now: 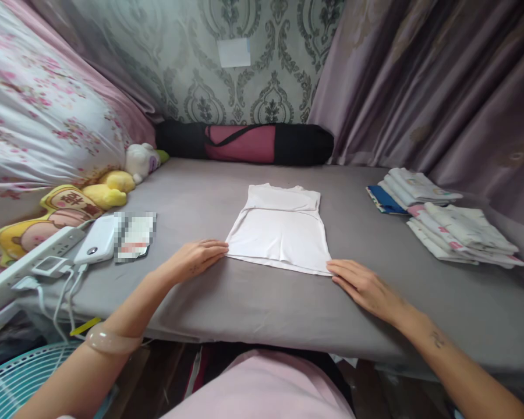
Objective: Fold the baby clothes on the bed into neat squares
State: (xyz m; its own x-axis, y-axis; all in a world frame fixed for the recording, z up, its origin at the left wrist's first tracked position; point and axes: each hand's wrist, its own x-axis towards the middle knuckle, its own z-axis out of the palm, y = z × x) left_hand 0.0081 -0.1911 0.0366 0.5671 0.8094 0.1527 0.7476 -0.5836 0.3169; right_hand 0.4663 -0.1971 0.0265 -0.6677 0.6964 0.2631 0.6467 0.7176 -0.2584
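Observation:
A white garment (283, 230) lies on the grey sheet in front of me, its upper part folded over and small creases near its lower edge. At its lower left corner is my left hand (201, 256), fingers together and closed on the cloth edge. My right hand (360, 285) holds the lower right corner between thumb and fingers. The fabric between the two hands lies nearly flat.
Folded clothes (463, 233) are stacked on the right, beside a blue folded piece (386, 201). On the left are a power strip (30, 267), a white power bank (99, 238), a phone (135, 235) and plush toys (105, 189). A black and pink bag (240, 142) lies along the wall.

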